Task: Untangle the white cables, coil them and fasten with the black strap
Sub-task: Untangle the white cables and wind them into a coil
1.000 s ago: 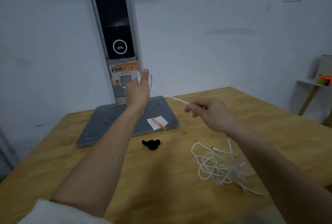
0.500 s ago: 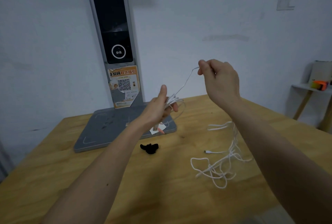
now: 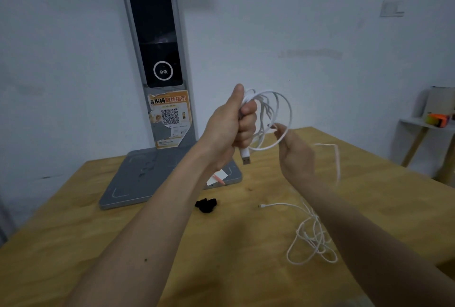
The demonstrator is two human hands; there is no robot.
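Observation:
My left hand (image 3: 231,124) is raised above the table and grips a coil of white cable (image 3: 283,109), several loops wide. A USB plug (image 3: 245,157) hangs below that fist. My right hand (image 3: 294,154) pinches the lower right edge of the coil. From it the cable trails down to a loose tangle of white cable (image 3: 312,240) lying on the wooden table (image 3: 123,245), with a small plug end (image 3: 259,206) pointing left. The black strap (image 3: 206,204) lies crumpled on the table below my left forearm.
A grey kiosk (image 3: 152,35) with a dark screen and an orange QR sticker stands on a flat grey base (image 3: 138,181) at the table's back. A white slip with a pink stick (image 3: 218,177) lies on that base. A small shelf (image 3: 428,124) stands at right.
The coil in my left hand has grown by a loop. My right hand came down from head height to the coil's lower edge. The tangle on the table has shrunk.

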